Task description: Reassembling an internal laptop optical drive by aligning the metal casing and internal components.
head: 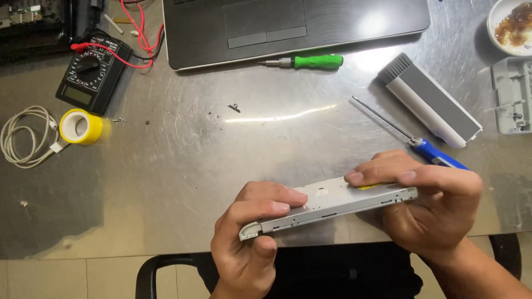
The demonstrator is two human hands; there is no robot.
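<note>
Here a thin, flat silver drive [332, 206] is clamped between the left hand [252, 235] and right hand [435, 207], tilted above the table [183, 166].

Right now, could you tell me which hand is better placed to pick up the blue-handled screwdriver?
The right hand, probably: the blue-handled screwdriver lies just beyond it, while the left hand grips the far end of the flat silver drive.

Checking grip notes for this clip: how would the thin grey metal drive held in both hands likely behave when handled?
The thin grey metal drive probably stays stiff: it spans left hand and right hand without sagging. It seems light, pinched only by fingers. Its smooth casing may be slippery.
</note>
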